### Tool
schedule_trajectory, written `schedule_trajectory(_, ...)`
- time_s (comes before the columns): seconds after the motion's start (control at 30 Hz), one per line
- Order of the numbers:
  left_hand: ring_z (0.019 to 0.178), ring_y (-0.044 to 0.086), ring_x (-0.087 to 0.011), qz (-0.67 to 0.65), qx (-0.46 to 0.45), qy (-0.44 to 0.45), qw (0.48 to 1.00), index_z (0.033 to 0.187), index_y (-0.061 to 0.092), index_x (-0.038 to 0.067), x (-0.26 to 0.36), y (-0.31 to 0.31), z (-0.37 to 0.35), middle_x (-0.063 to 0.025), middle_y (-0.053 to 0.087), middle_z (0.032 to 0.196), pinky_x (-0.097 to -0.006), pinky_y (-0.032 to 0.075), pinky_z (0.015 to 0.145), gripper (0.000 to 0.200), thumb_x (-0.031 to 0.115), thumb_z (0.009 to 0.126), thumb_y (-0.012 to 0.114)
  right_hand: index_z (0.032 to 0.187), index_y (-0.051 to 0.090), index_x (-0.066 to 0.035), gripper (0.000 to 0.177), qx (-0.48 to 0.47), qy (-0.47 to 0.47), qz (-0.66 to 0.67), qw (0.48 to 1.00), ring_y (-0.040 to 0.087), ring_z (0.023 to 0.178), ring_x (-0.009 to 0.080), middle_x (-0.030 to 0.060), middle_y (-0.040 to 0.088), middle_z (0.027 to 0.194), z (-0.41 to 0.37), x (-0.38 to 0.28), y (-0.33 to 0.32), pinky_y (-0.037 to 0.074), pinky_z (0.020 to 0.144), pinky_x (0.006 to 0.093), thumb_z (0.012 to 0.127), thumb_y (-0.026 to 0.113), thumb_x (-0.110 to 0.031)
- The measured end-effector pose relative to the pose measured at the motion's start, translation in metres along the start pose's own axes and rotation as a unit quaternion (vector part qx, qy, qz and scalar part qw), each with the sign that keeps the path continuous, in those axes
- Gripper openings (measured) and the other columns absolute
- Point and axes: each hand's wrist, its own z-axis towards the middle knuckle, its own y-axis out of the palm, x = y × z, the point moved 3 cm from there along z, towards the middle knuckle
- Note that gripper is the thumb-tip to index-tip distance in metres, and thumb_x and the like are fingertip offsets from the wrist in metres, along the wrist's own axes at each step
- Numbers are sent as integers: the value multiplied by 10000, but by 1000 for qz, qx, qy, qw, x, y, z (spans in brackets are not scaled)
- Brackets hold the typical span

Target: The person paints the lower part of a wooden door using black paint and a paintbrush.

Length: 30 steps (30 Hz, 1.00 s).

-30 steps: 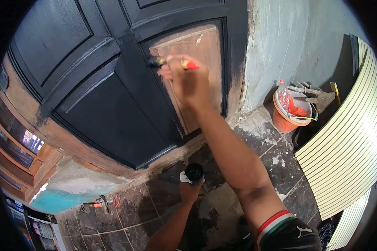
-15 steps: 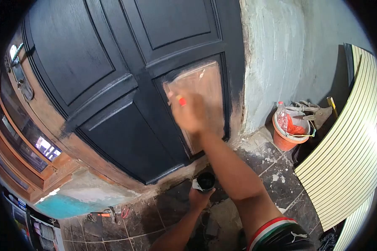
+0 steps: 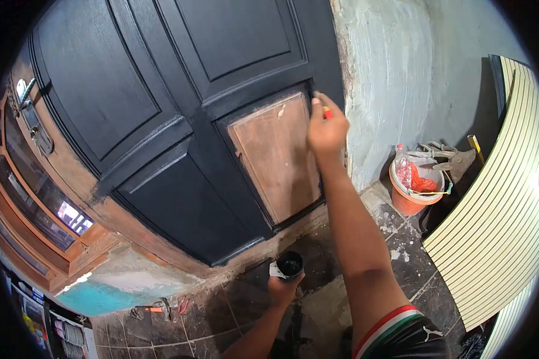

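Brush [image 3: 327,112] pinched in the closed right grip [image 3: 328,134], at the unpainted panel's [image 3: 275,158] upper right edge.
Below that grip, the left grip [image 3: 284,290] curls round a cup [image 3: 290,264] holding dark paint; right of both, an orange bucket [image 3: 408,201] holds a clear bottle [image 3: 400,153] and red plastic [image 3: 424,184].

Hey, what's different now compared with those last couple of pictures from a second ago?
The right hand, with the red-ended brush, has moved from the left edge of the brown panel across to its upper right edge. Nothing was taken hold of or let go. The left hand still holds the cup, and the orange bucket stayed by the wall.
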Motion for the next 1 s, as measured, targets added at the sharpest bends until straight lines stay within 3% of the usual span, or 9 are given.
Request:
schedule_trajectory(0.07,1225,665,-233,-21,-17,-49,998,1358,569,47,-9,-1,-7,-94,690,1305,-416,530,1029,679,196,825,961,1158,800,-4,240,-109,-84,-93,986,765,838,309,180,795,933,-38,-32,17,579,796,342,1000,724,-169)
schedule_trajectory(0.13,1218,666,-234,-27,-28,-80,996,1356,571,42,-17,0,-7,-99,690,1306,-424,531,1025,678,207,827,961,1188,800,-23,256,-110,-120,40,986,741,778,330,164,783,898,-74,-71,30,571,757,343,1002,718,-179)
schedule_trajectory(0.23,1215,667,-237,-31,-31,-85,995,1351,572,33,-17,2,-3,-108,690,1311,-429,532,1022,668,210,834,957,1163,797,-14,259,-279,-11,215,936,765,997,361,212,799,1062,-86,-119,25,580,919,390,1004,708,-198)
schedule_trajectory(0.33,1221,666,-237,-86,-21,-75,993,1347,572,29,-8,7,0,-114,688,1320,-430,535,1022,658,203,839,952,1160,797,-14,264,-282,118,298,904,780,985,312,206,802,1065,-88,-121,28,586,885,368,1023,702,-218)
schedule_trajectory(0.57,999,717,-223,-49,62,-52,996,1222,631,64,-40,5,2,-50,740,1092,-384,566,867,521,148,814,944,1230,770,-46,262,-193,-79,212,955,770,967,361,199,790,1099,-203,2,29,600,856,415,1025,700,-194)
schedule_trajectory(0.67,1049,710,-243,-24,62,-75,995,1266,613,61,-47,-4,0,-68,730,1155,-390,554,919,582,161,804,952,1182,766,-34,253,-315,-11,108,943,745,1012,407,225,769,1099,-269,52,2,594,897,457,1001,697,-197)
schedule_trajectory(0.83,1151,675,-278,-10,104,-104,989,1326,590,57,-99,-15,-11,-105,703,1244,-418,515,1008,665,204,797,964,957,781,-5,198,-656,74,-103,744,696,1047,479,308,728,1067,-305,95,3,571,955,503,963,693,-182)
schedule_trajectory(0.9,1161,669,-287,5,113,-126,986,1331,591,56,-103,-17,-14,-112,699,1253,-426,507,1017,668,213,799,963,878,779,-6,197,-516,-133,-50,845,691,987,497,325,716,1005,-288,82,21,571,930,508,953,698,-169)
schedule_trajectory(1.0,1232,630,-305,16,95,-143,985,1400,540,59,-113,-25,-14,-125,638,1358,-463,494,1046,728,203,823,959,941,780,16,190,-421,-8,7,907,710,923,456,291,738,962,-222,16,24,572,892,480,956,719,-163)
